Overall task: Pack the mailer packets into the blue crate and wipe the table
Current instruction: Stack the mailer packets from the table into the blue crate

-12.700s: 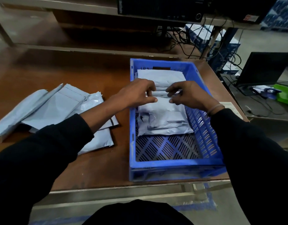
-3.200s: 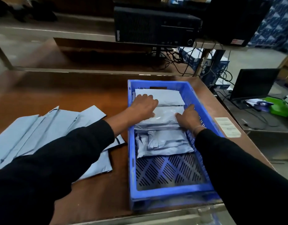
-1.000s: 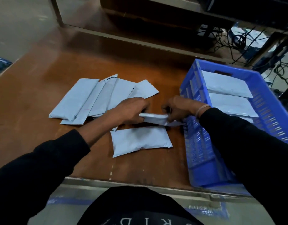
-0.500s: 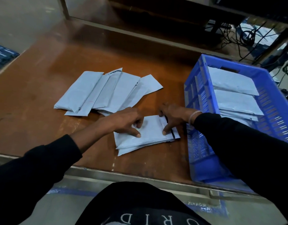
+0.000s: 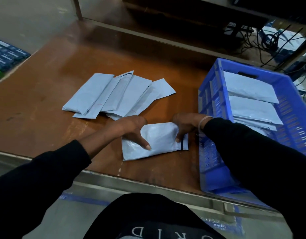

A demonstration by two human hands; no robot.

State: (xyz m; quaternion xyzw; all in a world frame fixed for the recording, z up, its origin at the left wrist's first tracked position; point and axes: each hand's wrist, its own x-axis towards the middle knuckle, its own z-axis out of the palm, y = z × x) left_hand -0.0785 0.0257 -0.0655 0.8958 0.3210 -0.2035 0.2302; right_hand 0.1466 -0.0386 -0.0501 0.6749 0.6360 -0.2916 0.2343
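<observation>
Two grey mailer packets [image 5: 161, 141] lie stacked near the table's front edge, just left of the blue crate [image 5: 208, 94]. My left hand [image 5: 129, 129] grips the stack's left end, thumb on top and fingers curled behind its far edge. At the stack's right end, by the black stripe, my right hand [image 5: 185, 124] holds it the same way. A fanned pile of several more packets [image 5: 117, 95] lies further back on the table. Inside the crate, packets [image 5: 252, 107] are stacked in an overlapping row.
The brown wooden table [image 5: 45, 87] has a metal front edge [image 5: 148, 183]. The crate overhangs that edge at the right. Tangled cables [image 5: 273, 40] sit behind the crate. Blue boxes [image 5: 5, 56] stand beyond the table's left edge.
Both hands shifted from pressing flat on the stack to holding its far edge with thumbs on top. The stack stayed in place beside the crate.
</observation>
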